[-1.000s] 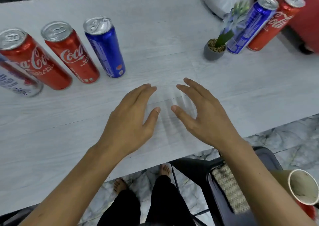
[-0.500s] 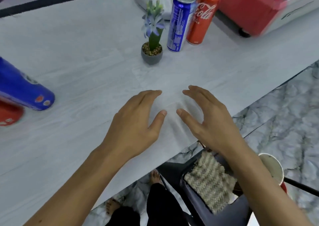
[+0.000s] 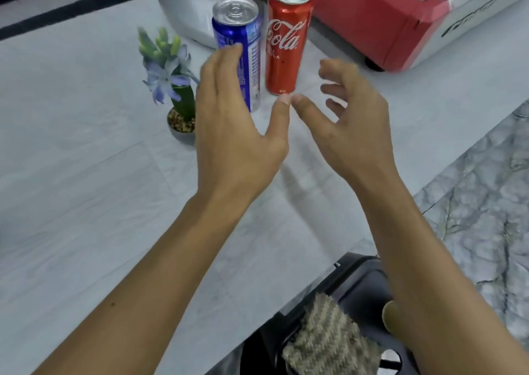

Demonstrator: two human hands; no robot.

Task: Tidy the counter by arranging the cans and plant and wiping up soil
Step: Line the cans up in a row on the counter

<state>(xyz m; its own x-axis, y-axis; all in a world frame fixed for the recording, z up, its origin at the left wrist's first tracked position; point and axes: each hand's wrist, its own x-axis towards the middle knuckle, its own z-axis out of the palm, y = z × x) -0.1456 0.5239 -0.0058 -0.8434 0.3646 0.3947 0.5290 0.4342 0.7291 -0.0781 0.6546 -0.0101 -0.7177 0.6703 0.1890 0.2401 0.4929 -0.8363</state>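
I'm hovering my left hand (image 3: 234,134) and right hand (image 3: 352,128) open and empty just in front of the red can (image 3: 286,45), blue can (image 3: 232,28) just left of it, plant (image 3: 177,88) further left, and I'm judging these 2 cans not yet arranged, wiping pending.

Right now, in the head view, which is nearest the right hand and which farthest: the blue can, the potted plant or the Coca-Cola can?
1. Coca-Cola can, just beyond the right hand thumb.
2. Blue can, next along to the left.
3. Potted plant, farthest left.
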